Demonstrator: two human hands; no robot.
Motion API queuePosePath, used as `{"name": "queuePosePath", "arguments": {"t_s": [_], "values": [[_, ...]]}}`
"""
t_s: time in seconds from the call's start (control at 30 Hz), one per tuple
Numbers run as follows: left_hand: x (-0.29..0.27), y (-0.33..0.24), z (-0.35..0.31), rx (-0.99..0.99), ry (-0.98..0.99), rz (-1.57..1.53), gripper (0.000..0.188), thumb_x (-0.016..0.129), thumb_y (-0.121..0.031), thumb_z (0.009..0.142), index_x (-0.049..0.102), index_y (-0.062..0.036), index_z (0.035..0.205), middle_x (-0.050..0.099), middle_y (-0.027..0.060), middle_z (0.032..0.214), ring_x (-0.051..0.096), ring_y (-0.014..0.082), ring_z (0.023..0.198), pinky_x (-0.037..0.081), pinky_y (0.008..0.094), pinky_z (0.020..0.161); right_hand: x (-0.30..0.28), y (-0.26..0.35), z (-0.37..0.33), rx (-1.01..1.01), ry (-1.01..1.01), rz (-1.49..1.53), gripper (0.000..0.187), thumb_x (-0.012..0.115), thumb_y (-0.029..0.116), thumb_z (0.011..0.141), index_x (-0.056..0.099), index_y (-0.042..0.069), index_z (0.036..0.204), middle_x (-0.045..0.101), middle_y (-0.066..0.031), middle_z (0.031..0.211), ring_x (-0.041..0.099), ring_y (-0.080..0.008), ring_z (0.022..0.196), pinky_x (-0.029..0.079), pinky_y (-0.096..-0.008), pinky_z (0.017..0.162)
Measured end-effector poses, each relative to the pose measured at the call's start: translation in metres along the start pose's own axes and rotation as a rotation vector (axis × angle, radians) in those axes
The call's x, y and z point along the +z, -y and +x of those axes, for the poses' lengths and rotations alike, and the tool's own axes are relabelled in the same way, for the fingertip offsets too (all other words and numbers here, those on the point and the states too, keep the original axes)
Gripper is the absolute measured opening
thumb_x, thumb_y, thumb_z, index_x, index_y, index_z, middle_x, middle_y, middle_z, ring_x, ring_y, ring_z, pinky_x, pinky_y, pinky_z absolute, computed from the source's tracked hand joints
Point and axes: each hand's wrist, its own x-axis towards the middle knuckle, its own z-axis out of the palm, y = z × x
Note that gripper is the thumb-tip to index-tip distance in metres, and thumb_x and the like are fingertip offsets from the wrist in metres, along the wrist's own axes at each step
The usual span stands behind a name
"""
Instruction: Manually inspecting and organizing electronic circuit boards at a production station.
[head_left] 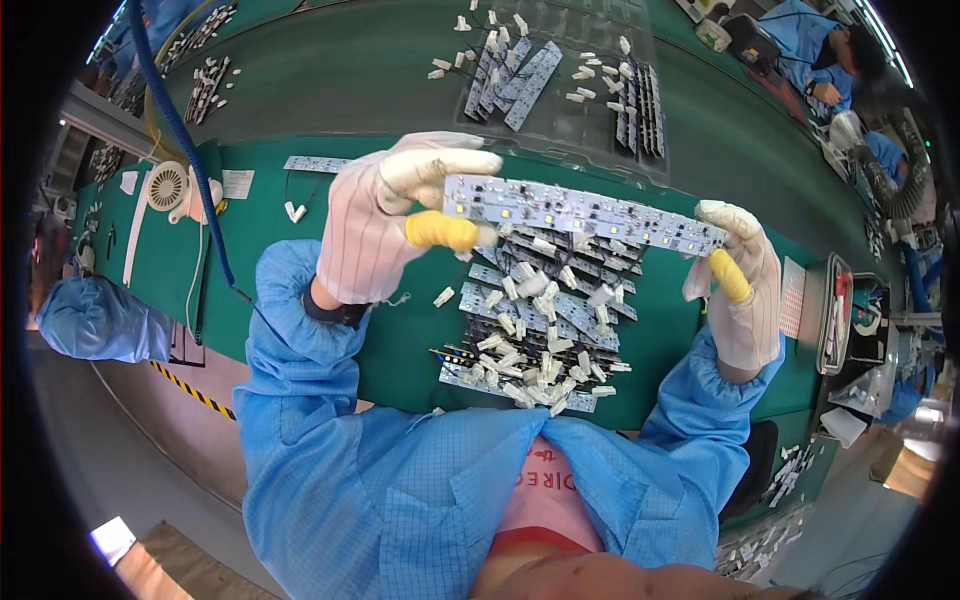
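Both ends gripped: our left hand (372,222) and right hand (750,285) clamp one LED board (580,212), raised above the surface (400,355). Below it, we have stacked boards (590,318) with white connectors (548,368), reaching the near edge; fan (166,187) toward the far left corner.

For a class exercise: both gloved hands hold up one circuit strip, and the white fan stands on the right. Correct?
No: the head view shows the white fan on the left. The gloved left hand and right hand do hold up one circuit strip.
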Motion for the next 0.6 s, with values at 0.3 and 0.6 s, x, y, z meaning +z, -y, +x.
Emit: {"name": "queuePosePath", "arguments": {"t_s": [0.3, 0.6], "values": [[0.004, 0.002, 0.021, -0.19, -0.09, 0.088, 0.036, 0.057, -0.018, 0.092, 0.056, 0.0016, 0.123, 0.069, 0.0067, 0.087, 0.062, 0.008, 0.08, 0.045, 0.0201, 0.076, 0.002, 0.007, -0.013, 0.08, 0.135, 0.167, 0.068, 0.072, 0.038, 0.079, 0.047, -0.007, 0.123, 0.062, -0.0171, 0.093, 0.061, -0.0163, 0.063, 0.048, -0.0217, 0.057], [0.009, -0.005, 0.007, -0.078, -0.087, -0.425, 0.037, 0.061, -0.001, 0.08, 0.055, 0.0071, 0.116, 0.058, 0.0235, 0.119, 0.066, 0.0169, 0.071, 0.057, 0.0268, 0.057, 0.011, -0.002, 0.004, 0.022, -0.028, -0.034, 0.063, 0.058, 0.051, 0.087, 0.051, -0.002, 0.12, 0.061, -0.0094, 0.086, 0.058, -0.0126, 0.062, 0.047, -0.0236, 0.063]]}}
